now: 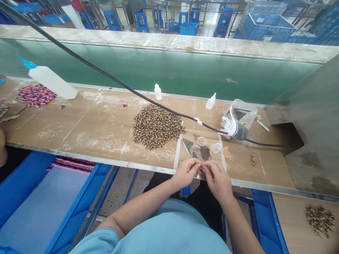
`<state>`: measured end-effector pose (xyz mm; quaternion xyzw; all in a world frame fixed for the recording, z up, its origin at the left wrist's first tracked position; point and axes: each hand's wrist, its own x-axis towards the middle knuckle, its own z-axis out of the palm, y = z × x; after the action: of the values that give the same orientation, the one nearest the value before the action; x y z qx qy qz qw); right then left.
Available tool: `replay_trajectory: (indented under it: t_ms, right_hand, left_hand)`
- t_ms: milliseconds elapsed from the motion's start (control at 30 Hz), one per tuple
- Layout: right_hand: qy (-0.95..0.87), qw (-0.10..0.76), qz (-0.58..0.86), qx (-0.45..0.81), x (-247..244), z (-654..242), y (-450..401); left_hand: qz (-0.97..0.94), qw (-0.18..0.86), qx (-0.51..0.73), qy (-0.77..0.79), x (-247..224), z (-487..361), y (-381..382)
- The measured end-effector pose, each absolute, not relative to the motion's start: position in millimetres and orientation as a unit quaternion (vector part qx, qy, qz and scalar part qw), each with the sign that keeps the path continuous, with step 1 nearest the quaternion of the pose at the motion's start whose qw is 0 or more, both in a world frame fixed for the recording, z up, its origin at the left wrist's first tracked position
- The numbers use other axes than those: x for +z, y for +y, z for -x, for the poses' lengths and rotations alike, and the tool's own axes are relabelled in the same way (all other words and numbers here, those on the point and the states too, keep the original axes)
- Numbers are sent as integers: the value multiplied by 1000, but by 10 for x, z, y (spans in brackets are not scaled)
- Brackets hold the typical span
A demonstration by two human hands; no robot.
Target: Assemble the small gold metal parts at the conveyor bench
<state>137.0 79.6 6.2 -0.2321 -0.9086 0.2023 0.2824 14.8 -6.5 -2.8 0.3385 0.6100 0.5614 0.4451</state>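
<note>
Factory workshop | long workbench (106, 123) | green conveyor belt (169, 70) | stacked blue crates (267, 26) | stools (142, 22)

Wearer, seen from above. Top (172, 233): light blue, plain over the visible part, surface smooth, rounded over the torso with soft shading at the folds. Left sleeve (104, 238): same light blue, short, ends near the elbow; narrow edge band slightly darker and greyer than the body cloth. Right sleeve: outside the view. Left forearm (148, 197) and right forearm (237, 220): uncovered. Left hand (186, 172) and right hand (220, 180): both bare. Legwear (209, 203): black or very dark, detail lost in shadow. Footwear: outside the view.
</note>
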Motion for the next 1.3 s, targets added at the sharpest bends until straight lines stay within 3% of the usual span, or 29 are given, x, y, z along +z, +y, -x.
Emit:
replay_trajectory:
  t_ms: [367,867,1300]
  right_hand:
    - [-919,283,198,191,57,-1422,845]
    - [-810,265,303,427,9,-1380,852]
    - [-849,285,300,329,-86,-1420,960]
  left_hand:
    - [-404,382,520,649,37,-151,-64]
    - [-363,426,556,614,-21,-149,-41]
    - [-326,423,589,606,-20,-192,-78]
